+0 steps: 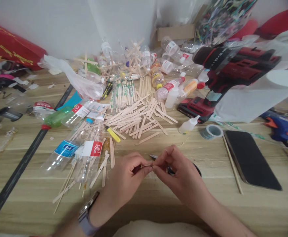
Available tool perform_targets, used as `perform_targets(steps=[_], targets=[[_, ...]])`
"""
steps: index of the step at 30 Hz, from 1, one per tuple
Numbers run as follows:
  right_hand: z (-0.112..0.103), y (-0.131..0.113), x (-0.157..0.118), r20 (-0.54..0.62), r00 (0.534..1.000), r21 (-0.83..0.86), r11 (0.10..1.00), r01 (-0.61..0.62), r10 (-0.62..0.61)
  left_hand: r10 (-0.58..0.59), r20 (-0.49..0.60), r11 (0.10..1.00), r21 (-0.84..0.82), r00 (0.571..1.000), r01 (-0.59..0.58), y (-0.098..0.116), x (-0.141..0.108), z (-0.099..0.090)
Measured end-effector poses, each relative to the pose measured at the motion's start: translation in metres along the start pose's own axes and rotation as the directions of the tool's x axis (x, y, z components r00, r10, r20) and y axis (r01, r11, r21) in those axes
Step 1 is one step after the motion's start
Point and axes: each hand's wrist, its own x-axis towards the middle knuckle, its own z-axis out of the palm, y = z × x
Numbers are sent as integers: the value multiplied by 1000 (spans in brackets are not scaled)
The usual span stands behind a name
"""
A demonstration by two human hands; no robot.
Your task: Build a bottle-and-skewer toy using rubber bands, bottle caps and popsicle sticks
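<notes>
Near the tabletop's left edge, a black strip (15, 176) slants toward the near left corner. Next lie 2 clear bottles (66, 149). Past them, midway along the near edge, the left hand (127, 176) pinches a thin strand (146, 165) at its fingertips; the right hand (180, 174) meets it, thumb and forefinger narrowed on the strand's right end. Toward the right edge I see a tape roll (211, 131), a thin stick (232, 164), a dark phone (253, 159) and a blue glue gun (283, 126).

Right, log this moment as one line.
left hand: pinching thin strand | right hand: pinching same strand | partly hidden by right hand: dark-handled tool | ahead: loose wooden sticks | right: phone, screen dark
</notes>
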Motion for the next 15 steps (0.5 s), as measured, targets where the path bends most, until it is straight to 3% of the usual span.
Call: perform_targets(steps=[5, 15], targets=[[0, 0, -1, -45, 996, 21, 997, -70, 71, 25, -24, 997, 70, 999, -23, 1, -6, 4], [1, 4, -2, -43, 989, 117, 984, -133, 139, -119, 67, 993, -19, 991, 120, 4, -3, 1]])
